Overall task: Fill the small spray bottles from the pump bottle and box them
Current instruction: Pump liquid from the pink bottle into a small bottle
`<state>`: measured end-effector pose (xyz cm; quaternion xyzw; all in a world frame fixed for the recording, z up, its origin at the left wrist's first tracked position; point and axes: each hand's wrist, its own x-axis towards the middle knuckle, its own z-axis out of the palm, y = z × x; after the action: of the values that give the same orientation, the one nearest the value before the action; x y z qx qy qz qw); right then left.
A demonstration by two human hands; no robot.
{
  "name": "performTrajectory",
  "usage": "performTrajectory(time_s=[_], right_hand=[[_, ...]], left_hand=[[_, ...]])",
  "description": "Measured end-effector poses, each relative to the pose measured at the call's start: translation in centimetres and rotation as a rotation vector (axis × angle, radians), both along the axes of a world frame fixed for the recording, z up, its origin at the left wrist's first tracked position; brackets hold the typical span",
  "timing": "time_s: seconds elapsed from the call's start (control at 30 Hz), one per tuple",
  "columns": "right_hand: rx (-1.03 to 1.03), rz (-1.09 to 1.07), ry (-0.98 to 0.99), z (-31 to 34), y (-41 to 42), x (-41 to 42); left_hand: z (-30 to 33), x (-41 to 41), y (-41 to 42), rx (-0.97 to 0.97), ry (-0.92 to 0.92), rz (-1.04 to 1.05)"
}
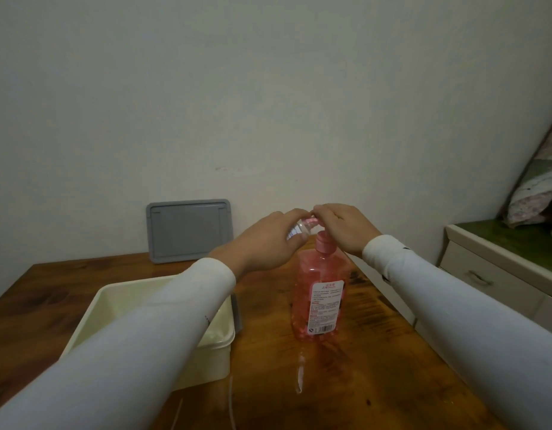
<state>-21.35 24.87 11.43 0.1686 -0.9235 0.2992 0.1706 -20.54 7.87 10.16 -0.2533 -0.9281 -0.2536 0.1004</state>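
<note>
**Filling at the pump**

On the wooden table [377, 383], seen from the head camera, the pump bottle [319, 293] stands upright near the middle, its pink liquid showing through clear walls. The left hand [262, 243] grasps a small spray bottle [301, 229], tilted with its mouth up against the pump's spout. The right hand [343, 226] lies over the pump head, fingers curved down on it; whether it is pressing I cannot tell.

The box [119, 305], cream and open, sits just left of the pump bottle, partly behind the left sleeve. Its grey lid [189, 231] leans against the wall at the back.

The little bottle looks light, thin and smooth; I'd judge it slippery if soap runs down it, so a hold round its body suits best. The pump bottle looks heavy enough to stand firm under a push, best taken by its neck.
</note>
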Motion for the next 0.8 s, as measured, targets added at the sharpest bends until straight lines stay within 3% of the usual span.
performTrajectory(time_s=[0.8], right_hand=[[0.066, -0.022, 0.0, -1.4, -0.1, 0.2]], left_hand=[[-1.3, 0.5, 0.2, 0.025, -0.024, -0.002]])
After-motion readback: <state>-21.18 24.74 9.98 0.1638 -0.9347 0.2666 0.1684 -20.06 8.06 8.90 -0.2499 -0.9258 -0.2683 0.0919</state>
